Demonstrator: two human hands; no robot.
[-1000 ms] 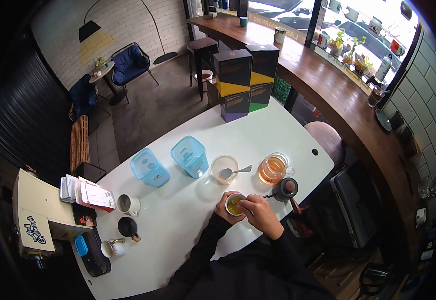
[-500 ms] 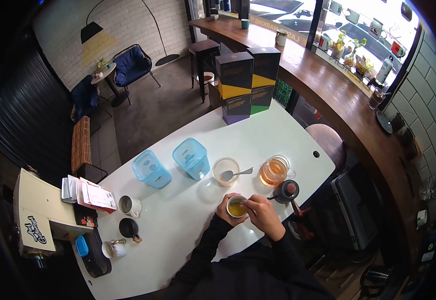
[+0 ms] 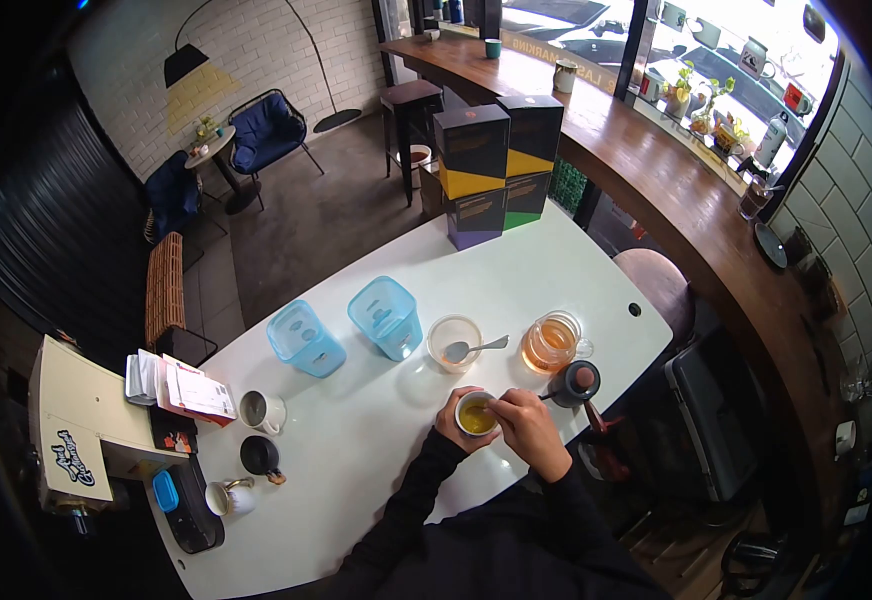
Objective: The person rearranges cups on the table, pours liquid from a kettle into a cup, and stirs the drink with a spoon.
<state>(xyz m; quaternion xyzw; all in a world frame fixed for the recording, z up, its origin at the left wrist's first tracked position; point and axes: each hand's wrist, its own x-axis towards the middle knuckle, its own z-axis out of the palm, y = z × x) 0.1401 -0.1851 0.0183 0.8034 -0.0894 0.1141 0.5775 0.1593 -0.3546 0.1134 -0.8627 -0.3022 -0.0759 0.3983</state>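
It looked like a café

A long, curved brown wooden counter (image 3: 646,150) ran along a wide glass window (image 3: 586,42), a tall dark square stool (image 3: 411,93) by its inner edge. Blue-cushioned, dark-framed chairs (image 3: 266,130) stood by a small round table (image 3: 218,143). A clear glass jug of amber liquid (image 3: 548,345) sat near a white table's (image 3: 346,450) right corner.

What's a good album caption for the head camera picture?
Left hand holding a cup of yellow liquid, right hand at its rim.

Head cam, wide-angle POV, facing fwd & down, above tbl (image 3: 346,465)
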